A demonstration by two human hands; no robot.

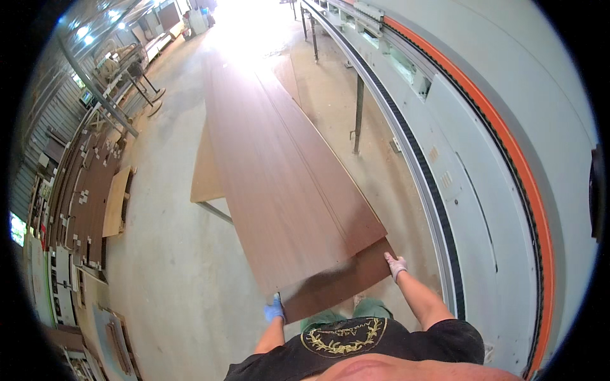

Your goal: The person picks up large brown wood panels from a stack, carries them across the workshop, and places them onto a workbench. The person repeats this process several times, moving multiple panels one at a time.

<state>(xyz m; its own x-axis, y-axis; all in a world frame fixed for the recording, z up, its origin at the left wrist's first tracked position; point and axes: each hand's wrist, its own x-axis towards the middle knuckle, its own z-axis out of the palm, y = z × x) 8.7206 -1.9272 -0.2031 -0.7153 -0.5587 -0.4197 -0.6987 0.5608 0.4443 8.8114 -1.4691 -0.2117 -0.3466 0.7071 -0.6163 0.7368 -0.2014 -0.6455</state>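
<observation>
A long reddish-brown board with a lengthwise groove stretches away from me at waist height. From under its near end juts a darker brown panel, whose far part is hidden beneath the board. In a blue glove, my left hand is closed on the panel's left near corner. My right hand, in a pale glove, grips its right edge with the thumb on top. The fingers below the panel are out of sight on both sides.
A long grey machine with an orange strip runs along my right. Under the boards a tan sheet shows at the left. Stacked brown panels and a plywood piece stand along the left side.
</observation>
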